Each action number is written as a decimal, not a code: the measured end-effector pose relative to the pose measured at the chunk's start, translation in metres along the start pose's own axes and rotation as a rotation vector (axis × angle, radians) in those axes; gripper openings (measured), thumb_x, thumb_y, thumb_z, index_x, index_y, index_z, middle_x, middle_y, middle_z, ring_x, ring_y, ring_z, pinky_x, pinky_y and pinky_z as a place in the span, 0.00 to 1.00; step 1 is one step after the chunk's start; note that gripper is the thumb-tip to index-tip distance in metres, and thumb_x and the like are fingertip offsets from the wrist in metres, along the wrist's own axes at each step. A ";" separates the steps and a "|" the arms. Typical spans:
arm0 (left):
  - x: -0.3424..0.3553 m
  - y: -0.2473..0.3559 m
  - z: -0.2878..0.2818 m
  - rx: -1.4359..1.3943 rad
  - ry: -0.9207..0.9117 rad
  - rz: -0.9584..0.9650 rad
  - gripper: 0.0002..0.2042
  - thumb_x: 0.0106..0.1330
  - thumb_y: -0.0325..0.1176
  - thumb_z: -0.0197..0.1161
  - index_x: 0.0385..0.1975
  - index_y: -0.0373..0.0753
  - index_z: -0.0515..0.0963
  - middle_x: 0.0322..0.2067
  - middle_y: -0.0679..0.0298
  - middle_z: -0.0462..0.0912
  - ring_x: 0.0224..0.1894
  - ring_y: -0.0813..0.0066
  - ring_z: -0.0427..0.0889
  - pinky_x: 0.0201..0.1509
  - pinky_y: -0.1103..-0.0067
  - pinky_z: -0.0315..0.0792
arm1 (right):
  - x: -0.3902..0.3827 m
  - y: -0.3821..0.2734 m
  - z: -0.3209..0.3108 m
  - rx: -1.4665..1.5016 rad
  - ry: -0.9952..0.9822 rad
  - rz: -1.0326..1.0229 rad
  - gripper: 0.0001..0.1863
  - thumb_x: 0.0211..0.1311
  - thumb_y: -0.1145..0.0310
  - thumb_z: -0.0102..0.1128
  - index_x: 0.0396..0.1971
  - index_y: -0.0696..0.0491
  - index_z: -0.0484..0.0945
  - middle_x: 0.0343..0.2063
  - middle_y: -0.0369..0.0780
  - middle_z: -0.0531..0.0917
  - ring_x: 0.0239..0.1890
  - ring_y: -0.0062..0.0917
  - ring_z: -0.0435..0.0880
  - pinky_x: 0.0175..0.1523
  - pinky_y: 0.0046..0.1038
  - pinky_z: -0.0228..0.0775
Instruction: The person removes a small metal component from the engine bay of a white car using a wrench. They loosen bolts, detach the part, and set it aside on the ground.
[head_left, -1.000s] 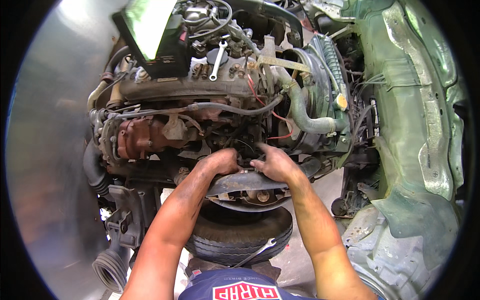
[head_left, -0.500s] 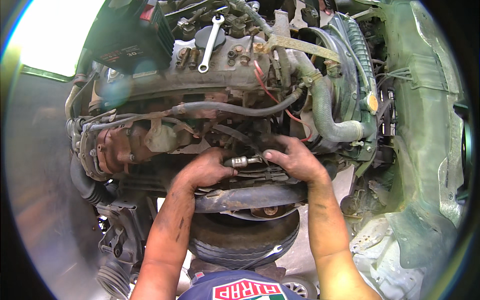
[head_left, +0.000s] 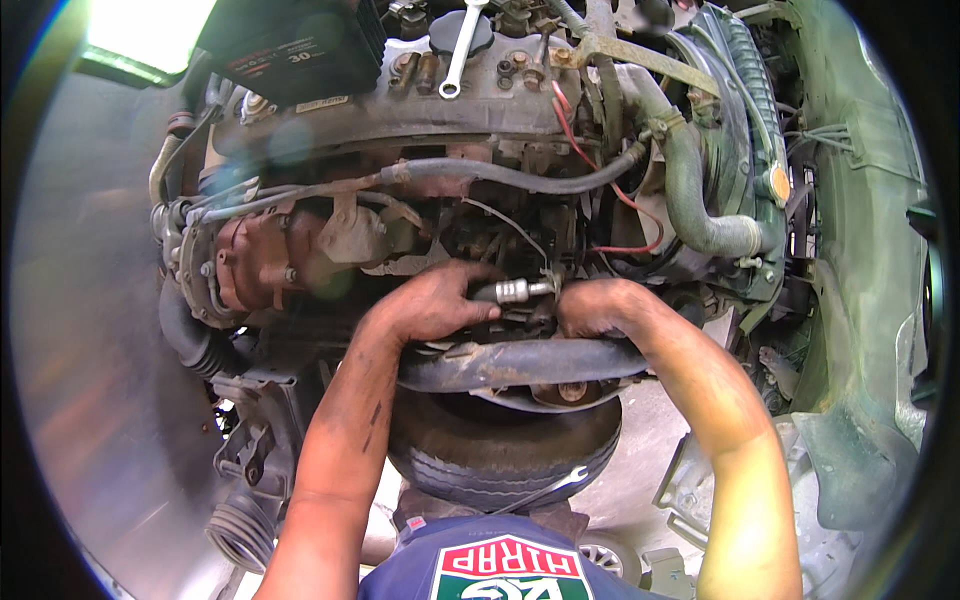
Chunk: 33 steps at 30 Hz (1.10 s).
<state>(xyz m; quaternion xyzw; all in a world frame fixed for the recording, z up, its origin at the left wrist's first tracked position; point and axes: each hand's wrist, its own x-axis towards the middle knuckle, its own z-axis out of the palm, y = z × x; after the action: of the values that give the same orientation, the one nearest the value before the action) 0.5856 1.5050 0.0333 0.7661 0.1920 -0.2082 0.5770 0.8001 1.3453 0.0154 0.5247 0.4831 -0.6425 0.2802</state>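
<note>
My left hand (head_left: 448, 300) is wrapped round a dark hose that ends in a silver crimped metal fitting (head_left: 512, 291). The fitting points right, into the dark gap at the front of the engine. Right beside its tip, my right hand (head_left: 602, 308) is curled with the knuckles up; its fingertips are hidden, and what they grip cannot be made out. A thin grey cable (head_left: 508, 222) runs down toward the fitting's tip. Just below both hands lies a thick dark pipe (head_left: 500, 366).
A combination wrench (head_left: 460, 65) lies on the engine's top cover, beside a black box-shaped container (head_left: 300, 55). A red wire (head_left: 580, 140) and a thick coolant hose (head_left: 690, 190) run at the right. Below are a tyre (head_left: 500, 450) and another wrench (head_left: 570, 478).
My right hand has turned over and curled inward beside the fitting; earlier its thumb and fingers were apart. My left hand keeps its hold on the hose. The whole view has shifted slightly.
</note>
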 end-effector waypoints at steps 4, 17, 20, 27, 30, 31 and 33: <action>-0.007 0.002 0.007 -0.005 0.300 0.070 0.28 0.70 0.40 0.72 0.65 0.28 0.80 0.58 0.39 0.87 0.61 0.45 0.87 0.69 0.62 0.76 | 0.026 0.003 0.004 -0.026 0.062 -0.191 0.27 0.61 0.53 0.78 0.55 0.54 0.90 0.53 0.47 0.92 0.56 0.36 0.91 0.61 0.41 0.80; -0.047 -0.006 0.020 -0.257 0.471 0.131 0.26 0.68 0.37 0.75 0.63 0.30 0.82 0.51 0.50 0.90 0.53 0.65 0.87 0.62 0.68 0.79 | -0.036 -0.008 0.011 0.528 0.727 -0.283 0.35 0.66 0.56 0.77 0.70 0.55 0.79 0.59 0.49 0.89 0.58 0.33 0.88 0.66 0.37 0.76; -0.054 0.000 0.028 -0.265 0.394 0.166 0.24 0.67 0.33 0.75 0.62 0.32 0.83 0.50 0.51 0.91 0.52 0.65 0.88 0.63 0.69 0.79 | -0.060 -0.019 0.033 1.075 0.748 -0.707 0.37 0.66 0.60 0.79 0.71 0.58 0.77 0.56 0.47 0.90 0.60 0.31 0.87 0.68 0.33 0.75; -0.085 -0.021 0.017 -0.419 0.719 0.187 0.19 0.68 0.28 0.69 0.59 0.32 0.86 0.55 0.56 0.91 0.59 0.67 0.87 0.69 0.70 0.76 | -0.075 -0.059 0.078 0.400 1.283 -0.565 0.11 0.68 0.68 0.75 0.46 0.56 0.89 0.40 0.43 0.88 0.45 0.37 0.88 0.53 0.38 0.79; -0.107 -0.040 0.005 -0.776 1.017 0.075 0.14 0.69 0.23 0.64 0.53 0.30 0.85 0.48 0.59 0.91 0.53 0.73 0.87 0.64 0.74 0.78 | -0.076 -0.065 0.085 0.544 1.372 -0.619 0.09 0.67 0.71 0.74 0.44 0.55 0.89 0.40 0.42 0.88 0.47 0.36 0.89 0.54 0.36 0.80; -0.111 -0.042 0.006 -0.759 1.007 0.125 0.14 0.70 0.22 0.63 0.53 0.31 0.85 0.47 0.60 0.91 0.53 0.74 0.87 0.63 0.74 0.78 | -0.077 -0.065 0.085 0.577 1.396 -0.686 0.07 0.67 0.74 0.73 0.43 0.55 0.89 0.40 0.42 0.89 0.47 0.36 0.90 0.54 0.35 0.80; -0.115 -0.040 0.009 -0.728 1.001 0.114 0.13 0.70 0.21 0.62 0.52 0.32 0.84 0.46 0.61 0.90 0.52 0.76 0.86 0.62 0.75 0.78 | -0.077 -0.062 0.086 0.598 1.380 -0.677 0.07 0.67 0.75 0.73 0.43 0.55 0.89 0.40 0.43 0.90 0.46 0.35 0.91 0.52 0.34 0.82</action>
<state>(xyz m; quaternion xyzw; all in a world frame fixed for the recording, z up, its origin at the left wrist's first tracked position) 0.4666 1.5011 0.0609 0.5338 0.4568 0.2863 0.6514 0.7344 1.2789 0.1064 0.6798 0.4872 -0.3269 -0.4401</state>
